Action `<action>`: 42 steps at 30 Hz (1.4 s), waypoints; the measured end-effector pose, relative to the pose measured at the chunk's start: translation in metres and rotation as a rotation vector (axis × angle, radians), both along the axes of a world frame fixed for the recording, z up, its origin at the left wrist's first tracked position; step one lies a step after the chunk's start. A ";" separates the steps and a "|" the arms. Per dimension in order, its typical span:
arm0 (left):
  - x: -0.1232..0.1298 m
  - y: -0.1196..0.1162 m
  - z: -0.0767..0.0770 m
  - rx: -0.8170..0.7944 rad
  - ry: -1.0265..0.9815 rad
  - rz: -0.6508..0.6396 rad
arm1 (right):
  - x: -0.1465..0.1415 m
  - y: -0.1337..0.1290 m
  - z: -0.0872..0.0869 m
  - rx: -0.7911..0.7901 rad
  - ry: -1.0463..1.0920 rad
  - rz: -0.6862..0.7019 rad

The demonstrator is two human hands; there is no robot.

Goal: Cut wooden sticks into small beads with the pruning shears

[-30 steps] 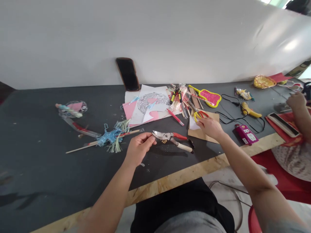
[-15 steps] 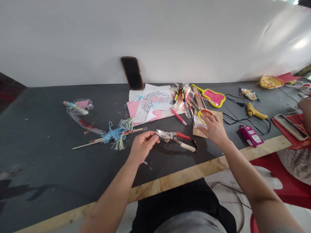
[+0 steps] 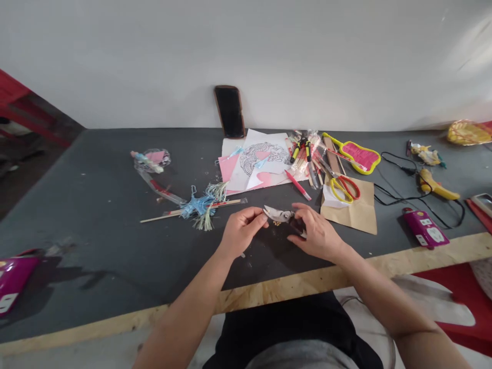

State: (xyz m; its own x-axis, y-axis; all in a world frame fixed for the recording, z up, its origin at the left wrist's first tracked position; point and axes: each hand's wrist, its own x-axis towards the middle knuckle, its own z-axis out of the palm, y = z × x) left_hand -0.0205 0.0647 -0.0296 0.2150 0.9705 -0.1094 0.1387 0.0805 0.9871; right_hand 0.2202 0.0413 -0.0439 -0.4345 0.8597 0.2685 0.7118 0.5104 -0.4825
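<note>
My left hand [image 3: 246, 228] is pinched closed at the tip of the pruning shears [image 3: 275, 214]; whatever lies between its fingertips is too small to make out. My right hand [image 3: 319, 230] is closed around the handles of these shears, mostly covering them. Just beneath the blades, several small tan pieces [image 3: 277, 223] lie on the dark table. Right of the shears, scissors with one yellow and one red handle [image 3: 343, 188] rest on brown paper [image 3: 355, 212] and a small white piece of paper [image 3: 333, 197].
Left lie a blue tasselled piece [image 3: 198, 205] and thin sticks. Behind are a dragon drawing [image 3: 263, 154], a pink marker [image 3: 298, 184], bundled sticks and a phone [image 3: 229, 113] against the wall. Rightward: a yellow glue gun [image 3: 438, 185], its cord and a purple box [image 3: 426, 228].
My right hand has left the scissors and moved left onto the shears' handles. My left hand keeps its pinch at the blade tip. The view has turned left.
</note>
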 end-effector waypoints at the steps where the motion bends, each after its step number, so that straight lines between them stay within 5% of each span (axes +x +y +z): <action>1: 0.000 -0.001 0.001 0.004 0.000 -0.006 | 0.002 -0.001 0.000 -0.012 -0.010 -0.025; 11: -0.012 -0.003 -0.008 -0.010 -0.154 0.009 | -0.006 0.003 0.035 0.102 -0.205 0.068; 22: -0.016 -0.003 -0.001 -0.048 -0.137 -0.095 | -0.010 0.005 0.004 0.111 -0.167 0.021; 32: -0.010 -0.008 0.008 0.018 -0.020 -0.084 | -0.009 0.005 0.006 0.002 -0.240 -0.060; 42: 0.002 -0.009 0.006 0.113 0.031 0.123 | -0.012 0.010 0.005 0.058 -0.351 -0.170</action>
State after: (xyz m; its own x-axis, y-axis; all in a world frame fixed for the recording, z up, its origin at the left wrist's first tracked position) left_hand -0.0181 0.0562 -0.0233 0.0917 0.9958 -0.0031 0.1651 -0.0121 0.9862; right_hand 0.2080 0.0513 -0.0386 -0.3613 0.9151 0.1789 0.9051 0.3903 -0.1685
